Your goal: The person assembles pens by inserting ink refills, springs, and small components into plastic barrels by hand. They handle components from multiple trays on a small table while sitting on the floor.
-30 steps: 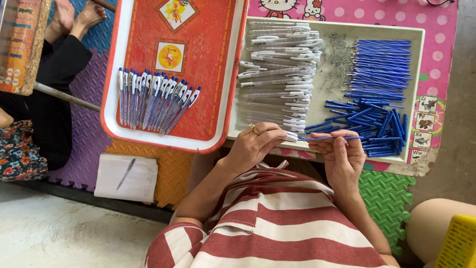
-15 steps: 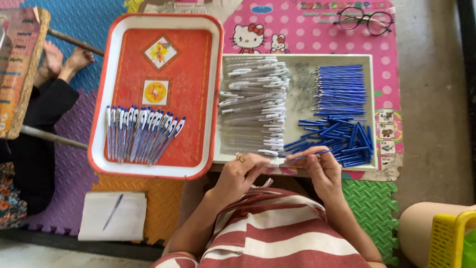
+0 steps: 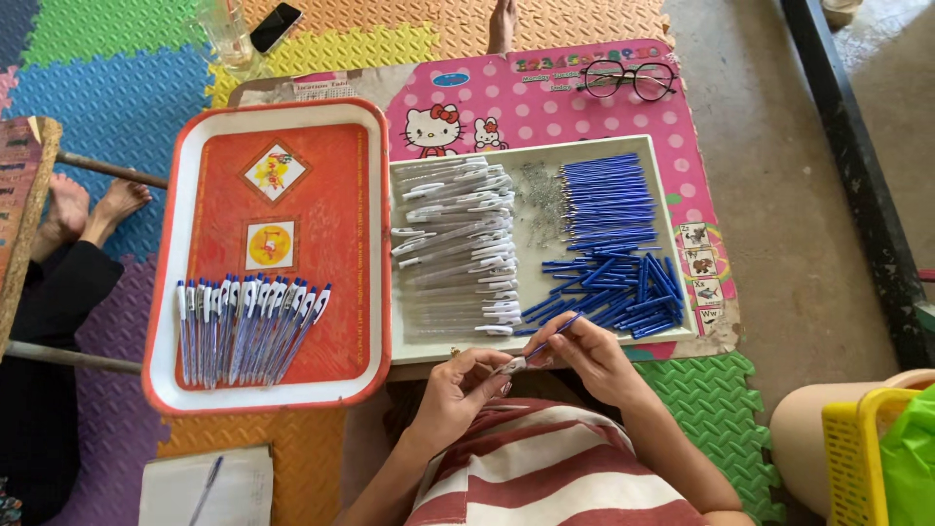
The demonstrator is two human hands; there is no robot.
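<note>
My left hand (image 3: 458, 390) grips a clear pen barrel with a white tip (image 3: 510, 366) just below the white tray (image 3: 672, 244). My right hand (image 3: 589, 356) pinches a thin blue refill (image 3: 555, 334), its lower end at the barrel's opening. In the white tray lie a stack of clear pen barrels (image 3: 453, 244) on the left, small metal springs (image 3: 539, 200) in the middle and blue refills (image 3: 609, 234) on the right. The red tray (image 3: 292, 146) to the left holds a row of finished pens (image 3: 248, 326) along its near edge.
Glasses (image 3: 628, 78) lie on the pink mat behind the white tray. A phone (image 3: 275, 26) and a clear glass (image 3: 227, 34) sit at the far left. Another person's bare feet (image 3: 88, 209) are at the left. A notepad with a pen (image 3: 205, 487) and a yellow basket (image 3: 867, 458) are near me.
The view has tilted up and shows more of the mat. My hands have drawn back from the tray toward my body, bringing the barrel and the refill together.
</note>
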